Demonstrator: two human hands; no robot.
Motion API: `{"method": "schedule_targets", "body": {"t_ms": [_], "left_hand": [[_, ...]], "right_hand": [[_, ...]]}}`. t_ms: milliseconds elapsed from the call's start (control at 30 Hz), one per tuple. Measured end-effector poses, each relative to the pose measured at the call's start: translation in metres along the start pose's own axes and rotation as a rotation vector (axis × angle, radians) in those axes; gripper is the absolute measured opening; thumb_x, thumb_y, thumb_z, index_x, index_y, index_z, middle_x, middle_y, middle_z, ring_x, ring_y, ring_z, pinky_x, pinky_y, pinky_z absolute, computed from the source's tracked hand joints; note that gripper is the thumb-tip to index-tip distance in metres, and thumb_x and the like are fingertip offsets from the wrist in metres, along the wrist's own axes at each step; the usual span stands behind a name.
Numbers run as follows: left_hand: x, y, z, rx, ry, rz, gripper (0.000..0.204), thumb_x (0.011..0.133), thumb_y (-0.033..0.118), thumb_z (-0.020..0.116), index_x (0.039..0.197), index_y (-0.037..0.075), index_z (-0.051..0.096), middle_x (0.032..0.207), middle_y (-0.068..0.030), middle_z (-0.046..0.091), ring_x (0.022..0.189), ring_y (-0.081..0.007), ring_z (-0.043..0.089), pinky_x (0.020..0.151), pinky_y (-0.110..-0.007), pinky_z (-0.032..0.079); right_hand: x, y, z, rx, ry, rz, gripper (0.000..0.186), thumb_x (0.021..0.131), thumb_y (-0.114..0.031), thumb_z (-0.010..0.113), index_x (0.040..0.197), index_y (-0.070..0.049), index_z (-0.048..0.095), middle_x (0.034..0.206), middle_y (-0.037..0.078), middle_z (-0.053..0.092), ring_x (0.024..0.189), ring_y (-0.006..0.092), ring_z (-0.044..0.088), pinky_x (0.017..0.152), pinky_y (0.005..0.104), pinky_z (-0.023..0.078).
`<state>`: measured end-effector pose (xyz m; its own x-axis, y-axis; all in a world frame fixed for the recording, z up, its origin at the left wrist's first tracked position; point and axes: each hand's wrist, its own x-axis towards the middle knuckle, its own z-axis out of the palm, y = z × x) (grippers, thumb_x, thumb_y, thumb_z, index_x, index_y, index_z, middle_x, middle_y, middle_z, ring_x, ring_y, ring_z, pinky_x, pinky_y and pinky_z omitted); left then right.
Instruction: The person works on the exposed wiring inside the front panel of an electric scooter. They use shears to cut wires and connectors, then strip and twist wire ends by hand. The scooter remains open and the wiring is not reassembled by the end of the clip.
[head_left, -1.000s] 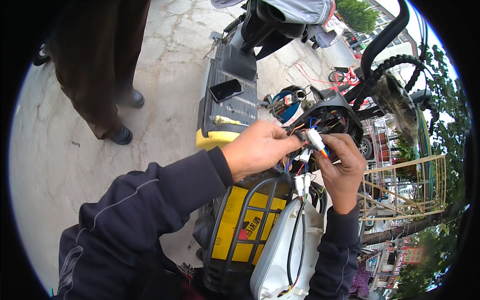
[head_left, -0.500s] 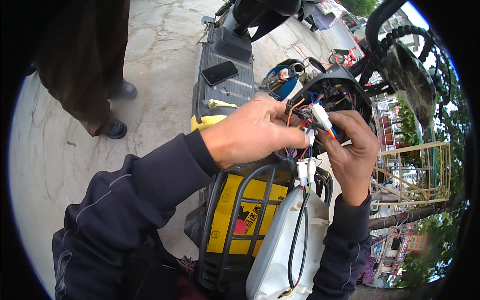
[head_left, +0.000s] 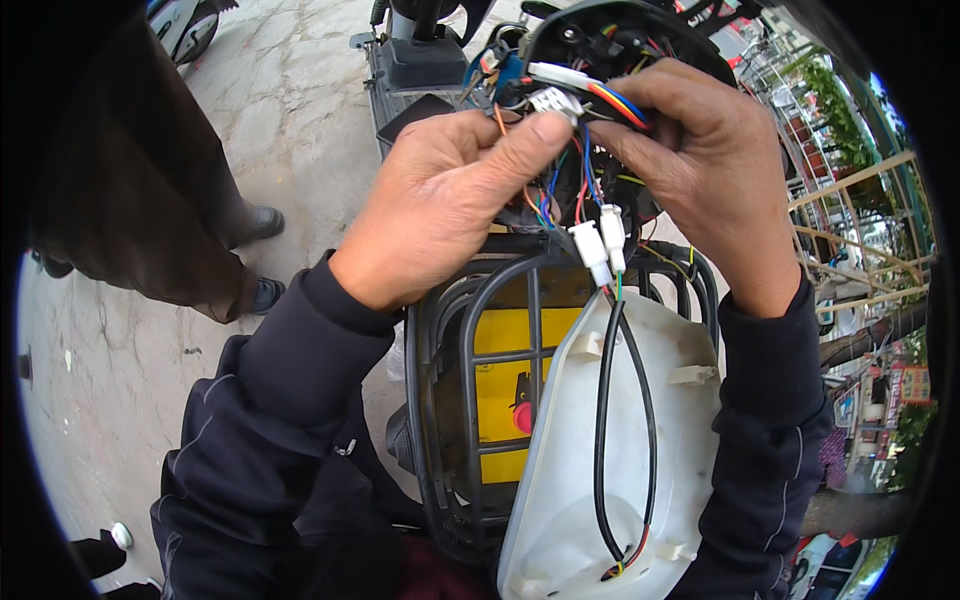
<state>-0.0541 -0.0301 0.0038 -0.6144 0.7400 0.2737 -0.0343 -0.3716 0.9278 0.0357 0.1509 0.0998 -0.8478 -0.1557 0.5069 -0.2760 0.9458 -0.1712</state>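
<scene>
My left hand (head_left: 440, 190) pinches a white multi-pin connector (head_left: 555, 103) between thumb and fingers. My right hand (head_left: 705, 165) is closed at a bundle of red, yellow and blue wires (head_left: 622, 104), which runs from a white plug housing (head_left: 560, 74) just above that connector. Its fingertips are partly hidden. Below the hands hang two joined pairs of white connectors, one on the left (head_left: 590, 252) and one on the right (head_left: 612, 235). A black cable (head_left: 602, 430) leads from them down to a pale translucent plastic shell (head_left: 560, 490), which leans against a black metal basket (head_left: 470, 390).
A dark open scooter housing (head_left: 625, 30) with loose wires sits beyond my hands. The scooter's footboard (head_left: 390, 85) lies at the upper left. A yellow panel (head_left: 500, 400) shows behind the basket bars. A person in dark trousers (head_left: 150, 180) stands to the left on paving.
The view has shifted, and hands, basket and shell appear larger. The white plug housing now lies across above the connector in my left hand, its wires curving to my right hand.
</scene>
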Motion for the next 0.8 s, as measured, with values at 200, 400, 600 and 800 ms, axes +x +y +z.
{"method": "schedule_targets", "body": {"t_ms": [200,400,600,800], "left_hand": [[0.0029,-0.0048,-0.0022,-0.014,0.051,-0.024,0.056,0.108,0.049,0.055,0.107,-0.005,0.071,0.093,-0.0088,0.072,0.073,-0.0115,0.067,0.074,-0.026,0.053],[0.0012,-0.0066,-0.0018,-0.054,0.051,-0.010,0.060,0.107,0.052,0.055,0.095,-0.004,0.072,0.097,-0.0111,0.073,0.077,-0.0106,0.064,0.075,-0.024,0.052],[0.0027,-0.0066,-0.0014,-0.054,0.047,-0.064,0.058,0.108,0.052,0.053,0.114,-0.003,0.070,0.080,-0.0057,0.072,0.072,-0.0087,0.065,0.070,-0.023,0.051],[0.0012,-0.0054,-0.0022,-0.030,0.061,-0.040,0.059,0.110,0.049,0.050,0.082,0.001,0.070,0.075,-0.0035,0.066,0.070,-0.0082,0.058,0.068,-0.024,0.047]], "right_hand": [[-0.0036,0.0039,0.0013,0.062,0.008,0.038,0.025,0.081,0.001,0.083,0.105,0.000,0.075,0.078,-0.001,0.060,0.059,0.0046,0.046,0.054,0.0234,0.036],[-0.0009,0.0036,0.0019,0.050,0.064,0.031,0.021,0.075,-0.004,0.083,0.094,-0.001,0.075,0.081,0.014,0.067,0.071,0.0324,0.067,0.064,0.0367,0.051],[-0.0011,0.0005,0.0018,0.063,0.031,0.056,0.024,0.077,-0.001,0.082,0.099,-0.002,0.074,0.083,0.008,0.065,0.066,0.0205,0.060,0.060,0.0306,0.047],[-0.0038,-0.0029,0.0072,0.038,0.049,0.077,0.024,0.078,0.004,0.082,0.100,0.000,0.073,0.087,0.005,0.067,0.059,0.0096,0.060,0.054,0.0244,0.046]]}}
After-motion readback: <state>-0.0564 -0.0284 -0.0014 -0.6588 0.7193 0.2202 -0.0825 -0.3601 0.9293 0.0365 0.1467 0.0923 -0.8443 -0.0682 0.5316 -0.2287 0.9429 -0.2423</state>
